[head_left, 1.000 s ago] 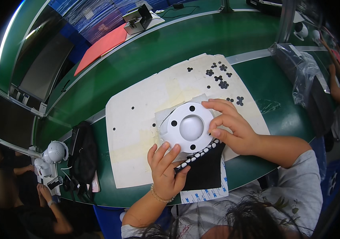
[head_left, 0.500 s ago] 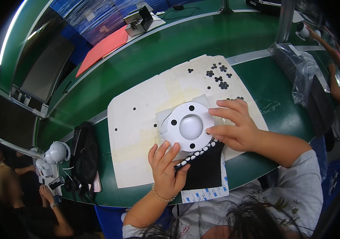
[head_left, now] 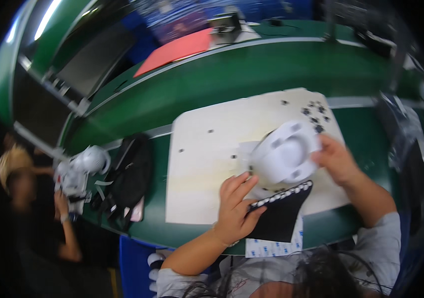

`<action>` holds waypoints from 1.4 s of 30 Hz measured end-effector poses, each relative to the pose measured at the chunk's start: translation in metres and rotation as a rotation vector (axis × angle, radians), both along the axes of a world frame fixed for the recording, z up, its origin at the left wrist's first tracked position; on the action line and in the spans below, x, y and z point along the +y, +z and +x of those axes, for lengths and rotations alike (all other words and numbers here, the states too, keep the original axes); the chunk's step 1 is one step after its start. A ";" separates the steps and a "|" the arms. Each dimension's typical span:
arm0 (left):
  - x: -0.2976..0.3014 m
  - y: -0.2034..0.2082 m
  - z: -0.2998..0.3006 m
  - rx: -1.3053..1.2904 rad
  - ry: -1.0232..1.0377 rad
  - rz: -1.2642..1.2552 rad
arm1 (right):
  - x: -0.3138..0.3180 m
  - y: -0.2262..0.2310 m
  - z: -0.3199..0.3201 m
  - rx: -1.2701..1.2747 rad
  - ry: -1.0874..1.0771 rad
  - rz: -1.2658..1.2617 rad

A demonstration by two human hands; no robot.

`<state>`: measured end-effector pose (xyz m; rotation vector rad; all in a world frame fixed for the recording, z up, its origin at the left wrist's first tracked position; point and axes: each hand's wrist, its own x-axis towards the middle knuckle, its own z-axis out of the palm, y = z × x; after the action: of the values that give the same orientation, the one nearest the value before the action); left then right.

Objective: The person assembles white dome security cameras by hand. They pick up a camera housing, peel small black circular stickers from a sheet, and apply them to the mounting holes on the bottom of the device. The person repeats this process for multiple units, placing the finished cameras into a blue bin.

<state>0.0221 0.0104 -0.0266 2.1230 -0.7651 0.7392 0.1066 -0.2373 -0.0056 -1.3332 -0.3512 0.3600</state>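
My right hand (head_left: 338,160) grips the right rim of a white round plastic housing (head_left: 264,160), which is tilted over the worktable. The housing has a central opening and several dark round spots on its flange, blurred by motion. My left hand (head_left: 236,208) pinches the left corner of a black sheet (head_left: 275,219) between thumb and finger, its other fingers stretched toward the housing. A row of white rounded spots runs along the sheet's upper edge. Under the sheet, a white backing sheet with blue print (head_left: 269,249) sticks out.
A large off-white board (head_left: 197,184) lies beneath, with small black round pieces (head_left: 315,113) at its far right. A black bag (head_left: 131,171) and white devices (head_left: 91,160) are to the left, near another person (head_left: 23,193). Clear plastic wrap (head_left: 405,131) lies right.
My right hand has taken hold of the housing, which has gone from facing up flat to tilted. My left hand stays at the black sheet. The whole view has shifted.
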 end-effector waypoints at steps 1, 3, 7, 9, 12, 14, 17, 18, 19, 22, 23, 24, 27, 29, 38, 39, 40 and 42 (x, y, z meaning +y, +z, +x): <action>0.004 -0.002 0.004 0.007 0.005 -0.044 | -0.010 -0.008 0.019 -0.070 -0.120 -0.030; 0.008 -0.006 0.015 0.119 0.057 -0.151 | -0.031 -0.004 0.065 -0.203 -0.190 0.037; 0.012 -0.017 0.029 0.300 0.107 -0.330 | -0.056 -0.038 0.155 -0.956 -0.703 -1.021; 0.013 -0.021 0.034 0.323 0.080 -0.385 | -0.098 -0.064 0.192 -1.144 -0.778 -1.307; 0.019 -0.020 0.038 0.410 0.109 -0.462 | -0.111 -0.075 0.214 -0.878 -0.701 -1.526; 0.021 -0.020 0.037 0.462 0.143 -0.519 | -0.097 -0.068 0.208 -0.738 -0.635 -1.493; 0.022 -0.027 0.043 0.496 0.177 -0.548 | -0.046 -0.050 0.160 -0.566 -0.527 -1.112; 0.017 -0.029 0.048 0.497 0.147 -0.535 | -0.052 -0.062 0.147 -0.543 -0.405 -0.777; 0.019 -0.031 0.047 0.500 0.153 -0.518 | -0.032 -0.055 0.116 -0.485 -0.263 -0.555; 0.031 -0.032 0.040 0.526 0.198 -0.460 | 0.033 -0.025 0.029 -0.560 0.153 -0.438; 0.033 -0.029 0.034 0.476 0.258 -0.355 | 0.037 -0.021 0.019 -0.652 0.135 -0.604; 0.036 -0.024 0.026 0.428 0.325 -0.249 | 0.042 -0.018 0.013 -0.747 0.120 -0.765; 0.068 -0.007 -0.021 0.285 0.391 -0.251 | 0.045 -0.028 0.005 -0.694 -0.003 -0.740; 0.113 -0.010 -0.074 0.185 0.463 -0.319 | 0.036 -0.044 0.006 -0.626 -0.104 -0.624; 0.281 -0.264 -0.352 0.616 1.870 -0.048 | 0.034 -0.064 0.016 -0.496 -0.258 -0.622; 0.289 -0.276 -0.361 0.752 1.865 0.020 | 0.032 -0.066 0.017 -0.511 -0.279 -0.653; 0.299 -0.285 -0.367 0.882 1.849 0.096 | 0.023 -0.073 0.022 -0.466 -0.293 -0.582; 0.330 -0.316 -0.378 1.052 1.838 0.170 | 0.015 -0.077 0.024 -0.474 -0.330 -0.607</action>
<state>-0.3564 0.3405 -0.3422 2.3986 1.9133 0.1348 0.1309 -0.2222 -0.0825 -2.0441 -0.4221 -0.1539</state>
